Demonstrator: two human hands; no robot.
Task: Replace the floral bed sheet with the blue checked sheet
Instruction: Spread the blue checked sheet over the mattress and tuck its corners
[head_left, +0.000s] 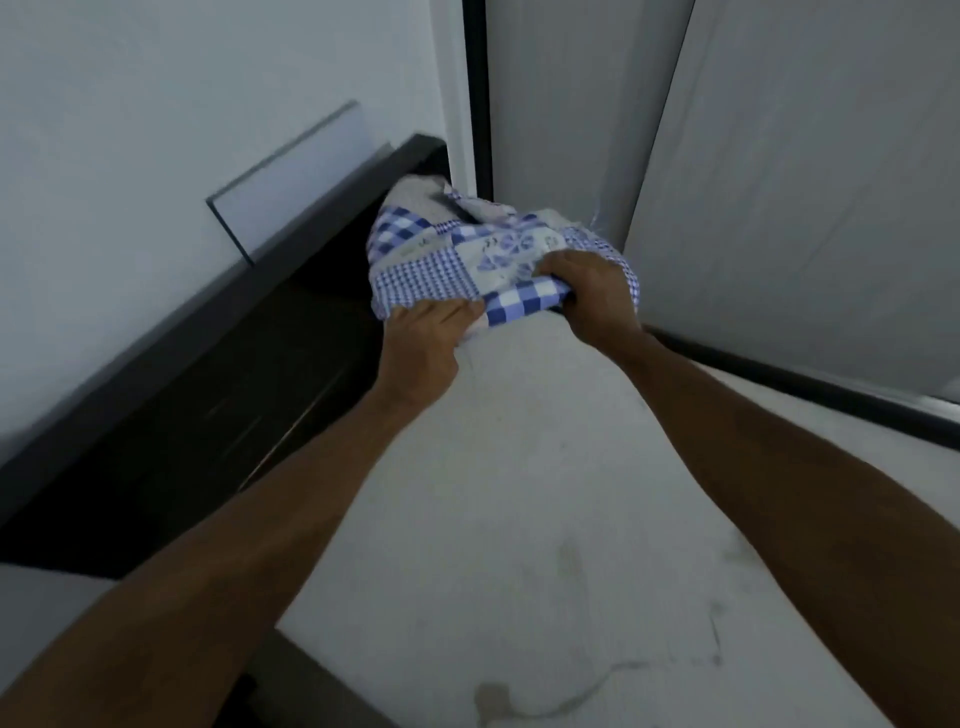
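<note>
At 9 o'clock, dark bed frame (208, 374) is running along white wall, pale panel (296, 182) sitting above it at 11 o'clock. Left hand (426, 343) is gripping lower edge of blue checked sheet (431, 265), fingers curled into cloth. Sheet is bunching over far corner of bare mattress (519, 493), at 12 o'clock. Right hand (587, 296) is clamping same edge at 1 o'clock, fingers closed on fabric. Grey surface (805, 182) is standing upright at 2 o'clock.
</note>
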